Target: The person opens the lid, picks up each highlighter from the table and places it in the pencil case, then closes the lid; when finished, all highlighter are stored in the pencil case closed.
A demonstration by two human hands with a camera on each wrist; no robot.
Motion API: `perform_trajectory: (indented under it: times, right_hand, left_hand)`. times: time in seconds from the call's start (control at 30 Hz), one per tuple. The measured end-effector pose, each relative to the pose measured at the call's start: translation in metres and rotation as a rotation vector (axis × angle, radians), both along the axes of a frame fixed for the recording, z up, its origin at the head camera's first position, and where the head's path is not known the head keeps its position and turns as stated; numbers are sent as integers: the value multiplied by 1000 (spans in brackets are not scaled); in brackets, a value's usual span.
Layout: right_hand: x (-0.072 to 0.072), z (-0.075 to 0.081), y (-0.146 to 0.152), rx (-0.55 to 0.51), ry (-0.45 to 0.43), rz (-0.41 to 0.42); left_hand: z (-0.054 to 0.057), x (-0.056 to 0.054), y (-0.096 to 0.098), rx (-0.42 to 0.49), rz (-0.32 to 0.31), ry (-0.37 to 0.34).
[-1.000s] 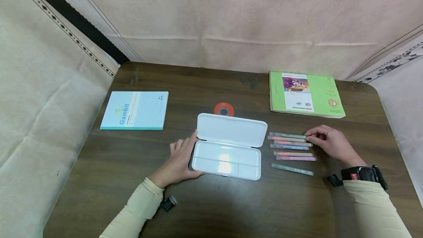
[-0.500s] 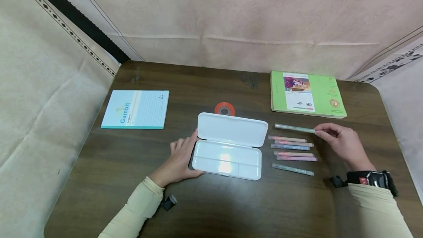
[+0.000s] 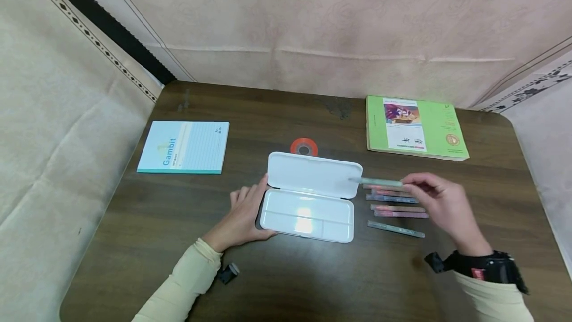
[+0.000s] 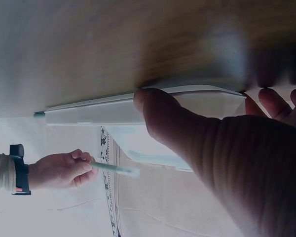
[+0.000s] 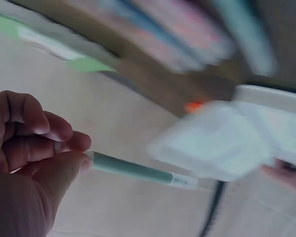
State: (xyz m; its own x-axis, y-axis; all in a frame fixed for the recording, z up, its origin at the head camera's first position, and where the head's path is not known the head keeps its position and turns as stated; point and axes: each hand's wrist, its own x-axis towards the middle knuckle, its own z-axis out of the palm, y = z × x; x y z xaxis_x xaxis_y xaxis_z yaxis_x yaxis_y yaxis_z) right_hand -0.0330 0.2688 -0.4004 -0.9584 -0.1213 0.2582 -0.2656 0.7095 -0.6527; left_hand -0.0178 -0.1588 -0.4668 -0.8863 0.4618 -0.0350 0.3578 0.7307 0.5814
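A white pencil case (image 3: 286, 212) lies with its lid up in the middle of the table, nothing inside it. My left hand (image 3: 243, 215) holds its left end, thumb (image 4: 160, 111) at the front edge and fingers behind. Between thumb and fingertips my right hand (image 3: 440, 205) pinches one end of a green pen (image 5: 133, 169), raised off the table. The pen's clear-capped tip reaches over the lid's right edge in the head view. Below and beside this hand lie several pens: pink ones (image 3: 397, 214), a blue one (image 3: 393, 199) and a teal one (image 3: 395, 229).
An orange tape roll (image 3: 304, 147) sits just behind the lid. A light blue notebook (image 3: 183, 147) lies at the left, and a green book (image 3: 440, 128) at the back right. Pale cloth (image 3: 313, 24) hangs behind the table.
My right hand has lifted the green pen from the back of the row, first away from the case, then leftward to the lid. The left hand has stayed on the case.
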Motion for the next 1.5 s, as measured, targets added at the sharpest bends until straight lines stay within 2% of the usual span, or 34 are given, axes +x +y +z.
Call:
perform_trajectory:
  times: [0.1, 0.27, 0.53, 0.73, 1.07, 1.23, 1.33, 1.5]
  right_hand:
    - [5, -10, -19, 55, -27, 74]
    - [8, -21, -43, 112, -99, 148]
    - [11, -30, -81, 206, -7, 195]
    - [11, -30, -100, 234, -32, 210]
    - [10, -35, -106, 213, -45, 179]
    - [9, -34, -103, 200, -57, 172]
    - [8, -30, -100, 165, -85, 165]
    - [1, -17, -85, 49, -111, 142]
  left_hand:
    - [0, 0, 0, -4, -2, -4]
    - [0, -1, 1, -11, -5, 0]
    - [0, -1, -1, -4, -5, 2]
    - [1, -1, -1, 0, -5, -2]
    - [0, 0, -1, -11, -13, 37]
    - [-1, 1, -1, -21, -12, 32]
    - [0, 1, -1, -13, -12, 32]
    - [0, 0, -1, -7, -14, 25]
